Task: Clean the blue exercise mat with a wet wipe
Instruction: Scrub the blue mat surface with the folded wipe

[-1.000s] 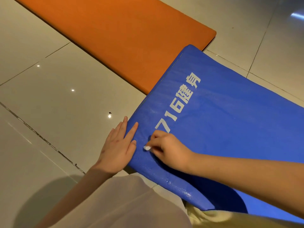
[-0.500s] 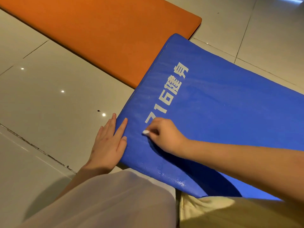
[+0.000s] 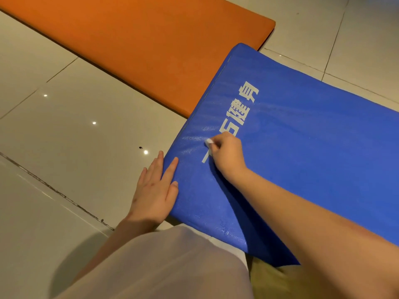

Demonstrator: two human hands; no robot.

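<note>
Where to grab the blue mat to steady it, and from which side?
Grip the blue mat by its thick end edge, next to the left hand, coming from the tiled floor side. That edge looks exposed and deep enough to pinch; farther along, the orange mat crowds it, and the right hand holds the wet wipe on top.

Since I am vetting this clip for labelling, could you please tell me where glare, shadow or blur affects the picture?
Head view: bright glints on the glossy floor tiles; the right forearm throws a shadow across the blue mat below the right hand; wet sheen speckles the mat's near edge; the white wipe looks soft; clothing at the bottom edge is blurred.
</note>
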